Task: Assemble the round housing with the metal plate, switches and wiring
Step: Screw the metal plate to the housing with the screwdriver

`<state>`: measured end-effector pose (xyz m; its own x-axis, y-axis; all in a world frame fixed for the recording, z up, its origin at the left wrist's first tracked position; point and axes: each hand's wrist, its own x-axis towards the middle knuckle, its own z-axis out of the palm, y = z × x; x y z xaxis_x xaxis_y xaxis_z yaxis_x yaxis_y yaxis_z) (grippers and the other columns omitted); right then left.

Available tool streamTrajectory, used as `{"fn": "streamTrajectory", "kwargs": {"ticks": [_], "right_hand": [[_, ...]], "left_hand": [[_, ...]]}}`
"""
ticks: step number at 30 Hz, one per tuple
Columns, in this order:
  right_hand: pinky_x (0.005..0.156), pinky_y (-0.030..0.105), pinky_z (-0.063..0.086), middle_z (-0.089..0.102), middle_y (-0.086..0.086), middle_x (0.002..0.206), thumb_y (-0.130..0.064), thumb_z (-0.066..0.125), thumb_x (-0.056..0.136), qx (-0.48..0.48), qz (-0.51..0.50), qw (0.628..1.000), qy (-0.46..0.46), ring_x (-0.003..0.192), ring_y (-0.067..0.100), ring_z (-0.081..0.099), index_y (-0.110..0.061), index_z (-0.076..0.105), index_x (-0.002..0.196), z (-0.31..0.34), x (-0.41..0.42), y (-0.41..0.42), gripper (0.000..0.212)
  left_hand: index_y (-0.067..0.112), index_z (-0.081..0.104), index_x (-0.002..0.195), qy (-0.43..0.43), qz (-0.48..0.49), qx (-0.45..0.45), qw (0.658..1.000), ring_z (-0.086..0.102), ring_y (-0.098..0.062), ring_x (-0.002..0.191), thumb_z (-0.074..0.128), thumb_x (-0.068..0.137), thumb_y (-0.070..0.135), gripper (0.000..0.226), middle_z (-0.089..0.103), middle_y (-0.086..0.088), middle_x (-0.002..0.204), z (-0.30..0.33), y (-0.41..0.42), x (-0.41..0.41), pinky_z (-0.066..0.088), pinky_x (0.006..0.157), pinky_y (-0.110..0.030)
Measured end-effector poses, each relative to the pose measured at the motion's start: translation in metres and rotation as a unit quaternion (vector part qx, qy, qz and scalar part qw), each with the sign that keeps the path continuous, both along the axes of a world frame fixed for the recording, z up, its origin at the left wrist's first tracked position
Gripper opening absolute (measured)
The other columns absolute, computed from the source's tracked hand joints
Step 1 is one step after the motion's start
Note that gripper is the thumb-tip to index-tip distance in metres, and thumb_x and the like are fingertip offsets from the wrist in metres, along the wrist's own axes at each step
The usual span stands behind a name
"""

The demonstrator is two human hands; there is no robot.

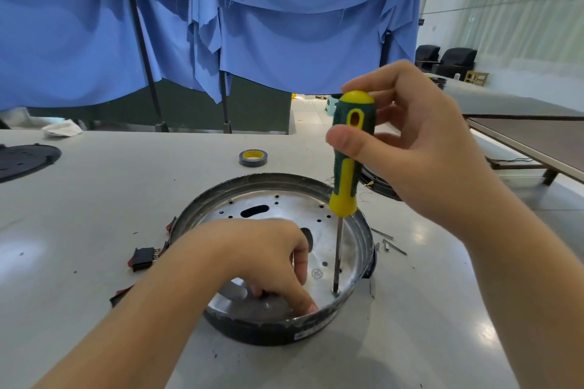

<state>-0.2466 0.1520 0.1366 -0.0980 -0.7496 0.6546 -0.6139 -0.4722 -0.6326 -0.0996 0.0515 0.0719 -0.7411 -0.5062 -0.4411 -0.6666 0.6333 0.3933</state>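
The round dark housing [278, 330] sits on the table in front of me, with the shiny metal plate [284, 208] lying inside it. My right hand [407, 139] grips the green and yellow screwdriver [349, 161] upright, its tip on a screw near the plate's right edge. My left hand [268, 259] rests inside the housing, fingers pressing on the plate near the front rim. A black and red rocker switch [143, 258] lies just left of the housing; other switches [121, 294] peek out beside my left forearm.
A roll of dark tape [253, 157] lies behind the housing. Loose screws [387, 241] lie to the housing's right. A black round cover [25, 159] sits at far left, another dark ring [377, 181] behind my right hand. Blue cloth hangs behind the table.
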Motion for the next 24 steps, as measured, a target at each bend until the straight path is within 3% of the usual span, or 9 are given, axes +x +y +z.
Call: {"fn": "streamTrajectory", "kwargs": {"ticks": [4, 7, 11, 15, 17, 20, 24], "right_hand": [[0.071, 0.011, 0.049, 0.060, -0.016, 0.088, -0.044, 0.071, 0.081, -0.021, -0.073, 0.997, 0.032, 0.085, 0.001, 0.059, -0.032, 0.051, 0.096, -0.0023, 0.0006, -0.0010, 0.028], [0.078, 0.009, 0.048, 0.060, -0.019, 0.092, -0.040, 0.059, 0.091, -0.004, -0.072, 0.996, 0.050, 0.093, -0.002, 0.058, -0.031, 0.050, 0.100, -0.0034, -0.0006, -0.0015, 0.016], [0.084, 0.026, 0.056, 0.068, -0.004, 0.103, -0.022, 0.055, 0.094, 0.024, 0.024, 0.999, -0.009, 0.098, 0.010, 0.067, -0.021, 0.053, 0.106, -0.0001, 0.0005, 0.0007, 0.012], [0.075, 0.034, 0.059, 0.065, -0.010, 0.088, -0.031, 0.068, 0.082, 0.014, 0.028, 0.999, -0.007, 0.084, 0.012, 0.067, -0.028, 0.053, 0.102, 0.0027, 0.0020, 0.0025, 0.024], [0.073, 0.029, 0.058, 0.058, -0.012, 0.086, -0.037, 0.069, 0.085, 0.008, -0.009, 1.000, 0.022, 0.084, 0.009, 0.062, -0.037, 0.052, 0.104, -0.0002, 0.0013, 0.0006, 0.025], [0.078, 0.012, 0.050, 0.049, -0.010, 0.094, -0.048, 0.056, 0.086, 0.012, -0.063, 0.994, 0.087, 0.091, 0.002, 0.054, -0.048, 0.051, 0.109, -0.0034, 0.0002, -0.0018, 0.024], [0.080, 0.006, 0.045, 0.054, -0.013, 0.100, -0.038, 0.043, 0.098, 0.030, -0.049, 0.994, 0.089, 0.097, -0.002, 0.054, -0.040, 0.052, 0.118, -0.0026, -0.0034, 0.0001, 0.022]], "left_hand": [[0.030, 0.063, 0.089, 0.001, 0.007, 0.019, 1.000, 0.061, -0.009, 0.064, 0.081, 0.067, 0.050, 0.034, 0.066, 0.006, 0.084, 0.0004, 0.0001, 0.0002, 0.050, 0.057, -0.021], [0.030, 0.063, 0.089, -0.002, 0.010, 0.029, 1.000, 0.060, -0.009, 0.064, 0.081, 0.068, 0.049, 0.034, 0.065, 0.005, 0.084, 0.0008, -0.0001, 0.0007, 0.051, 0.058, -0.022], [0.028, 0.063, 0.091, 0.002, 0.000, 0.024, 1.000, 0.060, -0.008, 0.065, 0.080, 0.070, 0.049, 0.034, 0.064, 0.007, 0.084, 0.0015, 0.0003, 0.0009, 0.049, 0.057, -0.020], [0.029, 0.062, 0.091, 0.000, 0.001, 0.019, 1.000, 0.061, -0.007, 0.064, 0.080, 0.070, 0.050, 0.035, 0.065, 0.008, 0.084, 0.0022, 0.0008, 0.0014, 0.047, 0.056, -0.020], [0.029, 0.062, 0.090, 0.000, 0.004, 0.020, 1.000, 0.061, -0.007, 0.063, 0.080, 0.069, 0.051, 0.035, 0.065, 0.008, 0.083, 0.0020, 0.0012, 0.0017, 0.050, 0.058, -0.022], [0.029, 0.062, 0.089, 0.003, 0.006, 0.026, 1.000, 0.061, -0.008, 0.063, 0.081, 0.068, 0.050, 0.035, 0.066, 0.007, 0.082, 0.0021, 0.0019, 0.0023, 0.053, 0.061, -0.024], [0.029, 0.063, 0.091, 0.000, 0.010, 0.033, 0.999, 0.062, -0.010, 0.066, 0.081, 0.068, 0.049, 0.036, 0.066, 0.006, 0.085, 0.0022, 0.0013, 0.0021, 0.057, 0.066, -0.027]]}}
